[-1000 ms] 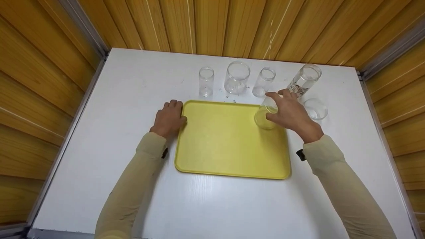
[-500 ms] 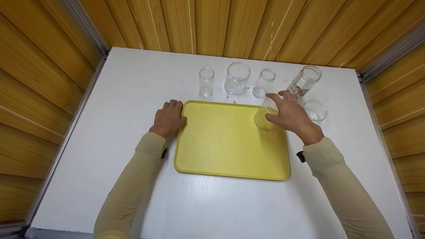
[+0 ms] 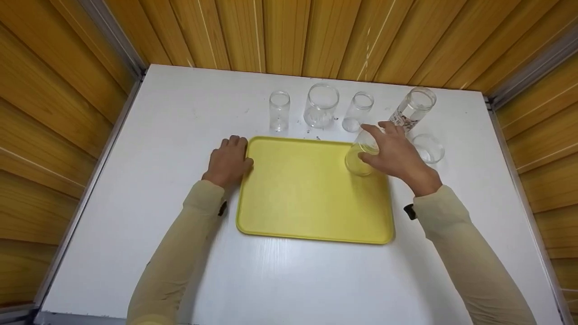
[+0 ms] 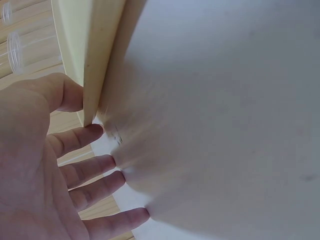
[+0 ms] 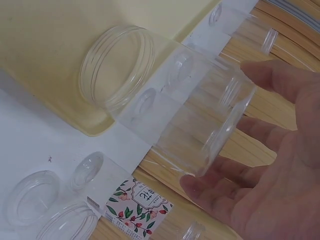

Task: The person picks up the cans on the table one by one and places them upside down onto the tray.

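Note:
A clear jar (image 3: 354, 163) stands mouth down on the far right corner of a yellow tray (image 3: 307, 194). My right hand (image 3: 397, 153) holds it near its upturned base, thumb on one side and fingers on the other. In the right wrist view, the jar's (image 5: 117, 70) threaded rim meets the tray. My left hand (image 3: 228, 161) is at the tray's left edge. Seen from the left wrist, its thumb (image 4: 67, 92) touches the tray wall (image 4: 97, 55), while the spread, fairly straight fingers reach down to the white table.
Behind the tray stand a slim clear jar (image 3: 279, 113), a wide one (image 3: 321, 108) and another slim one (image 3: 359, 110). A tall jar with a floral label (image 3: 404, 118) and a low clear container (image 3: 431, 149) are at the right. Wood-patterned panels (image 3: 289, 36) enclose the table.

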The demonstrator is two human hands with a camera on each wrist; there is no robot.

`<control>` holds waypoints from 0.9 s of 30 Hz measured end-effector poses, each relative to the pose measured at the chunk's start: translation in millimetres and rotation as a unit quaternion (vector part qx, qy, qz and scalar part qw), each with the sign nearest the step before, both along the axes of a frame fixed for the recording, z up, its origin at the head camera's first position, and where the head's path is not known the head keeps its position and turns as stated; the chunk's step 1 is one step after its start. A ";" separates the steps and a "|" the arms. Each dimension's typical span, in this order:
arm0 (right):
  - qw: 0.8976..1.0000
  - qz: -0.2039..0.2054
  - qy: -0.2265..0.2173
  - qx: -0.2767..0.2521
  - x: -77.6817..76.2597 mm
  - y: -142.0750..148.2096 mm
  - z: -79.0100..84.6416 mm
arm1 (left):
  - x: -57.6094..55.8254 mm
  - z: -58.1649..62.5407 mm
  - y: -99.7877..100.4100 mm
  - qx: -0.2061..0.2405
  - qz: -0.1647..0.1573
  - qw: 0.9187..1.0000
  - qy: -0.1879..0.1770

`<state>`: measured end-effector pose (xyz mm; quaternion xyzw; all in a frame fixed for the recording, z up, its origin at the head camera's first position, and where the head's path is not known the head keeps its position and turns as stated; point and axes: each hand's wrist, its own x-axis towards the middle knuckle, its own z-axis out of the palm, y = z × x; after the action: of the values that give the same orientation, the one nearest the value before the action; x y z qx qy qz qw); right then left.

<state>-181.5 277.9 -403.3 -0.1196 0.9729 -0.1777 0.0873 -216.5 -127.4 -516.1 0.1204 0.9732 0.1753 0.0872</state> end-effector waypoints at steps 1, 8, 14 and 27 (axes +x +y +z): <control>1.000 0.001 0.006 -0.002 0.3 0.1 0.5 | -0.1 -0.1 0.0 0.000 0.000 1.000 0.000; 0.998 -0.005 0.063 -0.026 2.5 2.4 4.6 | 0.3 -1.3 -0.3 -0.003 -0.006 1.000 -0.015; 0.992 -0.046 0.102 -0.053 5.6 9.9 1.9 | 0.7 0.8 0.7 -0.003 -0.004 1.000 -0.013; 0.982 -0.104 0.153 -0.045 10.4 34.1 -11.2 | 0.9 0.9 0.8 -0.007 -0.004 1.000 -0.010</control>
<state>-171.1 312.0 -414.5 -0.0474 0.9728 -0.2091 -0.0871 -215.7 -126.7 -515.2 0.1219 0.9730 0.1697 0.0980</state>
